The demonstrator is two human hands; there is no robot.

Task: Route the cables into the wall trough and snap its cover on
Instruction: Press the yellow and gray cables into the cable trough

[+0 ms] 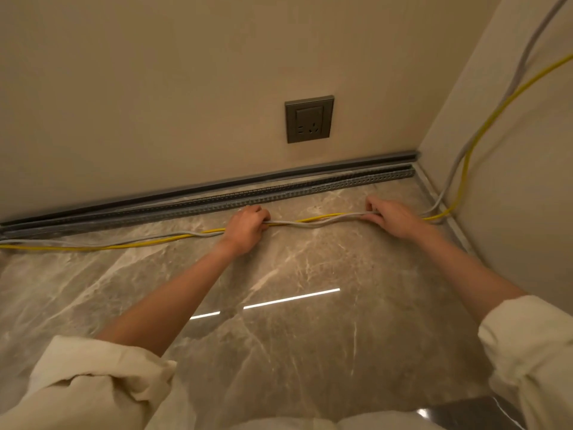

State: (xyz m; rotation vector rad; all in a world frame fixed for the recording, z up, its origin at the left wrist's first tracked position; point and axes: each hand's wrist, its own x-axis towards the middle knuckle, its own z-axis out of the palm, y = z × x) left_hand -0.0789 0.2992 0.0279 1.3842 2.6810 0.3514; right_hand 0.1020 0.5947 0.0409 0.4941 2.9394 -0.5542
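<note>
A yellow cable (173, 239) and a grey cable (186, 233) lie together on the marble floor, just in front of a long grey slotted trough (279, 193) that runs along the foot of the wall. My left hand (246, 226) is closed around both cables near the middle of the run. Further right, my right hand (392, 217) grips the same bundle. Between the hands the cables hang slightly raised and wavy. They sit outside the trough. The trough's cover cannot be told apart with certainty.
A dark skirting strip (310, 170) runs above the trough. A grey wall socket (308, 119) sits above it. At the right corner both cables climb the side wall (511, 150). The glossy marble floor (279, 336) reflects a ceiling light.
</note>
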